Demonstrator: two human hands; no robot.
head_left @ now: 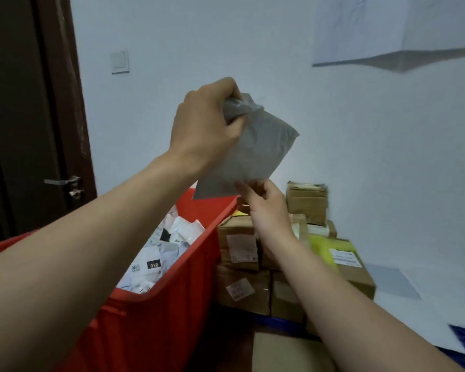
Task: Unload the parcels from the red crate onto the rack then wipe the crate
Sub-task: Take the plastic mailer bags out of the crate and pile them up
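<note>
We hold a grey mailer bag [255,149] up above the red crate [172,304]: our left hand [207,124] clenches its bunched top, our right hand [263,202] pinches its lower edge. White parcels [159,253] fill the crate, beside stacked cardboard boxes [242,264].

**Parcel sorting / storage room**

Small plain room used for parcel handling — bare pale walls, dark wooden door [24,116] with a metal lever handle [62,181], white wall switch [120,61]. Red crate [172,304] full of white bagged parcels [161,253] with printed labels and codes. Beside it, taped cardboard boxes [253,264] stacked against the wall, shipping labels stuck on — looks like a courier pickup point or stockroom, not a home space.
</note>
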